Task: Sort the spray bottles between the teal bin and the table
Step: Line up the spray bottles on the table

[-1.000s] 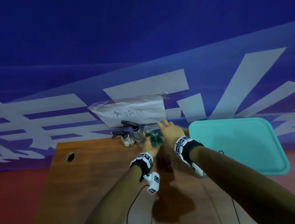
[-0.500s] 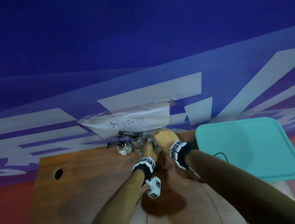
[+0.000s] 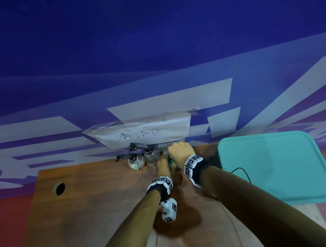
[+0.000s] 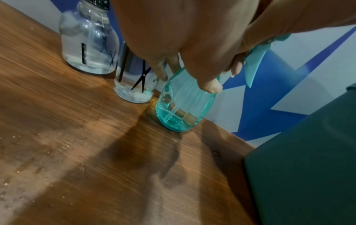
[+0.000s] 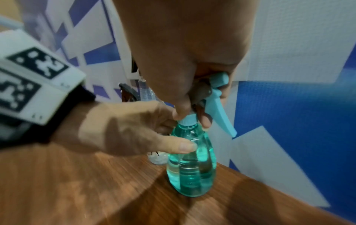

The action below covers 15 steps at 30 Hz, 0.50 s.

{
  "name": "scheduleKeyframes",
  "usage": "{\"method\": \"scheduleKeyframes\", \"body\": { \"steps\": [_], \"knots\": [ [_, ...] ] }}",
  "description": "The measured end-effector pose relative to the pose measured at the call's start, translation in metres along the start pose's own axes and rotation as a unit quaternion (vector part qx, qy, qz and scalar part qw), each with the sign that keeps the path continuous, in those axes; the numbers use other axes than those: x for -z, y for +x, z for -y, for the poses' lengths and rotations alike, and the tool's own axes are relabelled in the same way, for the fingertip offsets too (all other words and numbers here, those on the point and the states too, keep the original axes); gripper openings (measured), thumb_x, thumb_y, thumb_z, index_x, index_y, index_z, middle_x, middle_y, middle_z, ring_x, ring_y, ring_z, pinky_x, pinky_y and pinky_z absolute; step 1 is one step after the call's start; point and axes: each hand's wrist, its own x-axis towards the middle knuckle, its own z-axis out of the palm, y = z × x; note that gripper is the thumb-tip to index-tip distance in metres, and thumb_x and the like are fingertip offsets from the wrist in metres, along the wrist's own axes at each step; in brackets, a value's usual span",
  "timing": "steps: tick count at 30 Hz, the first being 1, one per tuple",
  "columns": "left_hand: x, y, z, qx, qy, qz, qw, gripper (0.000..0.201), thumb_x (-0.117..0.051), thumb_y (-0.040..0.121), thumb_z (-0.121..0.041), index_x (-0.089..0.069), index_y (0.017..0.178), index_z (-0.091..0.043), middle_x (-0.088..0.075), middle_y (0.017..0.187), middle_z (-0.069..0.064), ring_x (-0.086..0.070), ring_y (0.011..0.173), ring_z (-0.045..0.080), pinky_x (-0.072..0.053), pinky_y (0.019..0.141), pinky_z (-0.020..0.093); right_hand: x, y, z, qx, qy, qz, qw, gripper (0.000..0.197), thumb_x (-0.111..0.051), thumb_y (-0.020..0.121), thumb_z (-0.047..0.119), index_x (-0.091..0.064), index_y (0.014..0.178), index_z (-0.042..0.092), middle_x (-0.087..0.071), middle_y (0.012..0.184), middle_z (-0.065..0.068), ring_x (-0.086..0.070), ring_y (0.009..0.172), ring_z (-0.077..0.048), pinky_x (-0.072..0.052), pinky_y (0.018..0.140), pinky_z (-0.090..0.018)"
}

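A teal spray bottle (image 5: 192,164) with liquid inside stands upright near the back edge of the wooden table (image 3: 86,203). My left hand (image 4: 185,80) grips its body, thumb on the front and fingers behind. From above, my right hand (image 5: 192,117) pinches the neck under the teal spray head, with the trigger pointing right. In the head view both hands (image 3: 162,165) (image 3: 178,152) hide most of the bottle (image 3: 170,162). The teal bin (image 3: 275,171) lies to the right of the table, and nothing shows inside it.
Two clear spray bottles (image 4: 88,45) (image 4: 134,85) with black heads stand just left of the teal one, against the blue wall. A paper sign (image 3: 149,133) hangs above them. A cable hole (image 3: 59,188) marks the table's left side.
My right hand went from flat over the spray head to curled around its neck. My left hand closed onto the bottle's body.
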Motion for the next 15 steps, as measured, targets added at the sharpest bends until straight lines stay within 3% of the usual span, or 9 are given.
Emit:
{"method": "scheduleKeyframes", "body": {
  "steps": [3, 7, 11, 15],
  "knots": [
    [-0.0041, 0.0017, 0.0017, -0.011, 0.058, -0.001, 0.998, 0.014, -0.057, 0.093, -0.008, -0.060, 0.106, -0.010, -0.060, 0.092, 0.000, -0.058, 0.086, 0.019, -0.042, 0.069, 0.025, -0.0027, 0.0004, 0.0026, -0.008, 0.011, -0.028, 1.000, 0.041, -0.075, 0.085, 0.018, -0.059, 0.122, 0.012, -0.065, 0.122, -0.008, -0.061, 0.115, -0.029, -0.049, 0.092, -0.039],
    [-0.0016, -0.0034, -0.0024, -0.015, 0.032, -0.008, 0.999, 0.010, -0.055, 0.096, -0.009, -0.062, 0.102, -0.005, -0.057, 0.085, 0.000, -0.054, 0.080, 0.016, -0.031, 0.054, 0.013, -0.0061, 0.0029, 0.0039, -0.020, 0.029, -0.034, 0.999, 0.038, -0.072, 0.085, 0.015, -0.060, 0.121, 0.011, -0.065, 0.120, -0.009, -0.061, 0.114, -0.029, -0.050, 0.091, -0.039],
    [0.0020, 0.0000, -0.0033, -0.037, 0.073, 0.010, 0.997, 0.012, -0.056, 0.094, -0.008, -0.061, 0.105, -0.007, -0.061, 0.091, 0.006, -0.059, 0.086, 0.022, -0.039, 0.068, 0.026, -0.0064, 0.0067, 0.0047, -0.028, 0.042, -0.044, 0.998, 0.029, -0.067, 0.088, 0.011, -0.063, 0.116, 0.010, -0.066, 0.118, -0.010, -0.062, 0.112, -0.030, -0.051, 0.089, -0.040],
    [0.0011, 0.0047, -0.0019, -0.063, 0.105, 0.026, 0.992, 0.019, -0.055, 0.093, -0.008, -0.061, 0.111, -0.007, -0.067, 0.106, 0.015, -0.064, 0.100, 0.029, -0.040, 0.074, 0.029, -0.0093, 0.0077, 0.0052, -0.046, 0.071, -0.050, 0.995, 0.027, -0.065, 0.089, 0.009, -0.064, 0.115, 0.009, -0.065, 0.117, -0.012, -0.062, 0.111, -0.031, -0.051, 0.089, -0.040]
  ]
}}
